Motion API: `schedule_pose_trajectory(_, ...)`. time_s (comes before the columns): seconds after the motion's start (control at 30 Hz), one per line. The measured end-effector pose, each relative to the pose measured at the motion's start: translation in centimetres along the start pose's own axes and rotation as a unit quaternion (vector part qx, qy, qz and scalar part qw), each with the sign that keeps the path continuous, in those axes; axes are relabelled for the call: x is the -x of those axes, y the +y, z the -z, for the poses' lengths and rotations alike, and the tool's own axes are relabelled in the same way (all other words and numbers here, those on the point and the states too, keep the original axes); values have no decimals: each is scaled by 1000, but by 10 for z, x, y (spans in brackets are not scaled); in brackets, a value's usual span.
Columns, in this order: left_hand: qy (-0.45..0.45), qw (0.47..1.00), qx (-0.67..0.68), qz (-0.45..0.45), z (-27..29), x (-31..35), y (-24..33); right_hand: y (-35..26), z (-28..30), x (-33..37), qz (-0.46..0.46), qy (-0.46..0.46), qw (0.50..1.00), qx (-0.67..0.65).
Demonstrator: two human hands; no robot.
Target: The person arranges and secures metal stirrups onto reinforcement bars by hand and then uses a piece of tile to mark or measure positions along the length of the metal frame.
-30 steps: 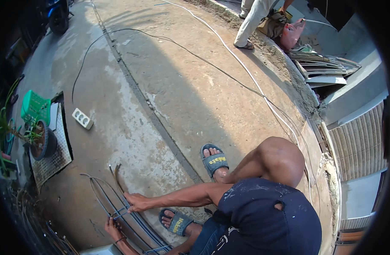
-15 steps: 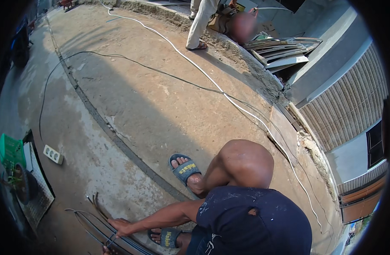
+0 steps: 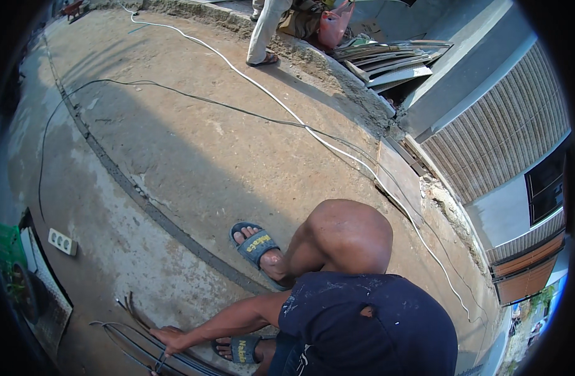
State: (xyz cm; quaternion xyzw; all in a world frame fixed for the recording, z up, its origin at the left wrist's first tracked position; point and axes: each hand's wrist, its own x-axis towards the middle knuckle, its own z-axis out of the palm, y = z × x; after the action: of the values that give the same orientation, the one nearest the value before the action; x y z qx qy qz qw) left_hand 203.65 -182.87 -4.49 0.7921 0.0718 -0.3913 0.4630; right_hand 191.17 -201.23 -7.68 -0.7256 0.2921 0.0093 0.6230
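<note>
My right hand reaches out to the left, past my feet, and its fingers close over a bundle of long thin dark bars or cables. Their exact kind is hard to make out. Beyond the hand, thin looped ends spread over the ground, and a few brownish ends stick out beside them. Of my left hand only a sliver shows at the lower edge, near the same bundle; its fingers are cut off by the frame. My sandalled feet stand close to the bundle.
A white socket block lies at the left, near a green crate and a potted plant. A white hose or cable and a dark cord cross the concrete. Another person's leg stands near stacked boards.
The whole view has swung a little to the right, so things sit farther left in it. My right hand stays on the bundle. Less of my left hand shows at the lower edge.
</note>
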Motion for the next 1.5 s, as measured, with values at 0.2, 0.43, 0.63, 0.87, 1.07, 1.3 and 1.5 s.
schedule_pose_trajectory(0.2, 64, 996, 55, -28, 11, 3, -5, -20, 5, 2, 35, -5, 999, -14)
schedule_pose_trajectory(0.43, 27, 997, 66, 15, 2, 13, 23, -28, 27, -1, 21, -7, 1000, 22)
schedule_pose_trajectory(0.63, 0, 992, 126, -8, 3, 9, 21, -30, 28, -3, 14, -16, 999, 39)
schedule_pose_trajectory(0.87, -23, 989, 147, -19, -6, 23, 18, -26, 35, 5, 15, -55, 998, 35)
schedule_pose_trajectory(1.07, 11, 987, 155, -36, -10, 19, 4, -32, 33, 8, 7, -78, 996, 31)
schedule_pose_trajectory(1.3, 271, 959, 57, 63, -40, 1, 15, -34, 35, 4, -3, -71, 997, 0)
schedule_pose_trajectory(1.5, 268, 955, 125, -13, -47, -11, -6, -33, 37, 1, -33, -82, 996, 16)
